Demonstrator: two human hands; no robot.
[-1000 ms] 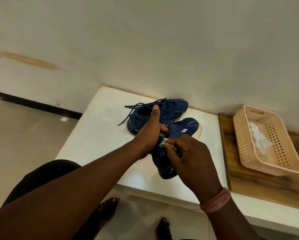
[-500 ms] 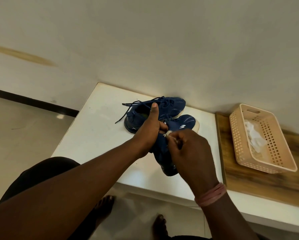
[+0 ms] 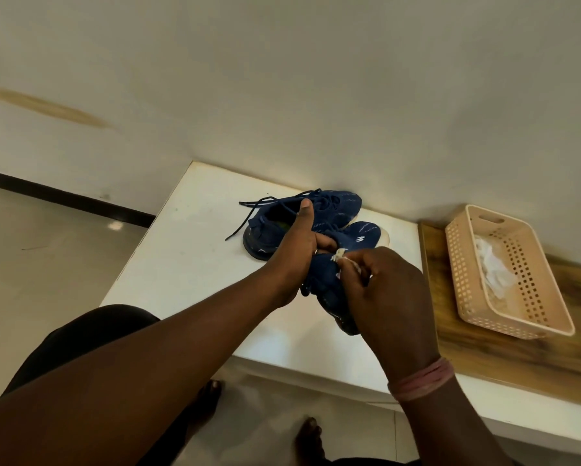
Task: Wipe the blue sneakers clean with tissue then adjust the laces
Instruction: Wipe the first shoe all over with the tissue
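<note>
Left hand (image 3: 297,255) is gripping the near blue sneaker (image 3: 329,280) from the left side, thumb sticking up, other fingers curling round the shoe's upper and mostly hidden behind it. Right hand (image 3: 381,290) is covering the sneaker's right side, its fingers pinching a small wad of white tissue (image 3: 341,262) against the upper; only a scrap of tissue is showing, the rest is lying under the knuckles. The sneaker's toe with a white logo is poking out beyond the hands, the heel is peeking out under the right palm, the middle is blocked; cannot tell whether it is resting on the table (image 3: 188,260) or being lifted off it. The second blue sneaker (image 3: 329,210) is sitting on the white table just behind, near the wall, partly hidden by the left thumb, its dark laces (image 3: 248,213) trailing loose to the left. A peach perforated basket (image 3: 504,270) is sitting to the right on a wooden board (image 3: 504,358), holding crumpled white tissue, blurred. A pink band (image 3: 420,380) is circling the right wrist. Bare feet are showing on the floor below, dim and partly cut off by the arms.
</note>
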